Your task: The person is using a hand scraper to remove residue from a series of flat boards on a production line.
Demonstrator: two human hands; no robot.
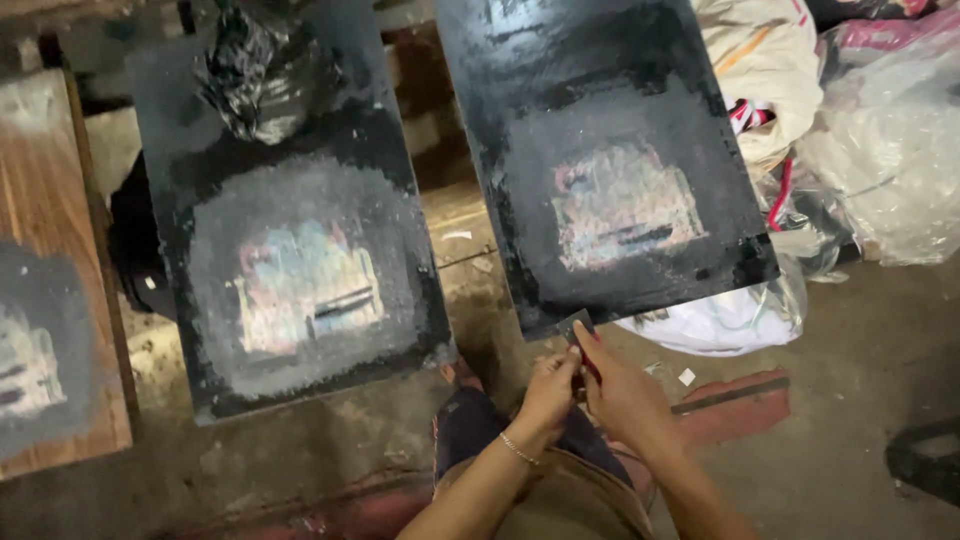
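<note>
Both hands (585, 385) pinching small dark piece (577, 328), tilted upward

Bare concrete floor (850, 330), stained and gritty, with a faded red patch (730, 405) right of the grip. Black-painted boards (290, 250) lean ahead. Plastic sacks (890, 140) are heaped far right. Wooden plank (50, 280) far left. Lighting dim.

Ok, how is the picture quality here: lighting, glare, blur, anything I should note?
Head view: dim, uneven light, the floor murky; soft glare on the upper part of the right black board and on the crumpled black plastic atop the left black board; left hand and right hand slightly soft, so the small dark piece between them is hard to read; image edges smeared.
</note>
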